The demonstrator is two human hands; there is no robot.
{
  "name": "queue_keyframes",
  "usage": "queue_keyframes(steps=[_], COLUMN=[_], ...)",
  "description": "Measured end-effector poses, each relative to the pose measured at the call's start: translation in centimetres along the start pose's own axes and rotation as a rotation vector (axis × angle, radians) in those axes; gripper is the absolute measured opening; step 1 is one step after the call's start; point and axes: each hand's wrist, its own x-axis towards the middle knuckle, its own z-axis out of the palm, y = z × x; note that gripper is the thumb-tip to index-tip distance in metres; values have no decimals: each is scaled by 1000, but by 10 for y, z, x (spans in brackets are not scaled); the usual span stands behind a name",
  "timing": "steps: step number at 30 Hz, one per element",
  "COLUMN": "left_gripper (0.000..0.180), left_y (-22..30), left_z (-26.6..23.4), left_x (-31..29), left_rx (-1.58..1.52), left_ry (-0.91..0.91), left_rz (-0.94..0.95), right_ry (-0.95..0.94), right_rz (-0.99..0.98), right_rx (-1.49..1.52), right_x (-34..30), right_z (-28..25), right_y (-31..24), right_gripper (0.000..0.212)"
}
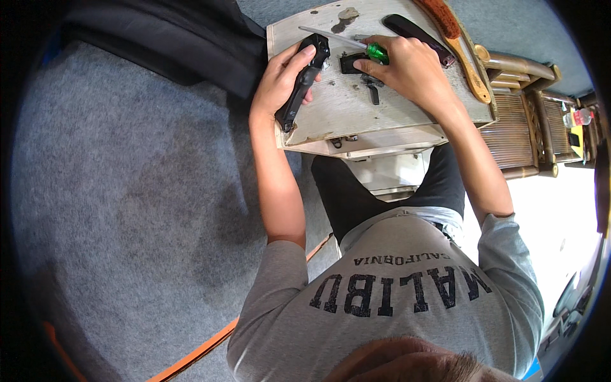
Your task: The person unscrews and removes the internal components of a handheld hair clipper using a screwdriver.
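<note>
My left hand (275, 86) is wrapped round a long black device (301, 89) that looks like a hair clipper body, tilted over the left side of a pale wooden top (407, 118). In my right hand (417, 70) is a screwdriver with a green handle (377, 53). Its metal shaft points left and away, its tip beyond the clipper and apart from it. My right thumb is at a small black block (352, 63) and seems to touch it. Just nearer to me lies a narrow black piece (374, 96) among small dark bits.
A dark glossy elongated casing (417, 37) and a brush with a wooden handle (471, 70) lie along the right side. Below the top, a drawer (375, 150) stands partly out above my knees. Black cloth (172, 38) hangs at the left, bamboo furniture (515, 121) at the right.
</note>
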Motion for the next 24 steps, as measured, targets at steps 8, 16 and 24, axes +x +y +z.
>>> queue_keyframes(steps=[8,16,24], left_gripper=[45,48,47], left_y=[2,5,5], left_z=[0,3,2], left_x=[-1,-1,-2], left_rx=[-6,3,1], left_ry=[-23,-53,-58], left_rz=[39,47,68], right_ry=[-49,119,198], right_rz=[30,117,144], right_rx=[49,360,193], right_x=[-4,8,7], right_z=[4,1,-10], right_y=[3,34,48], right_gripper=[46,42,44])
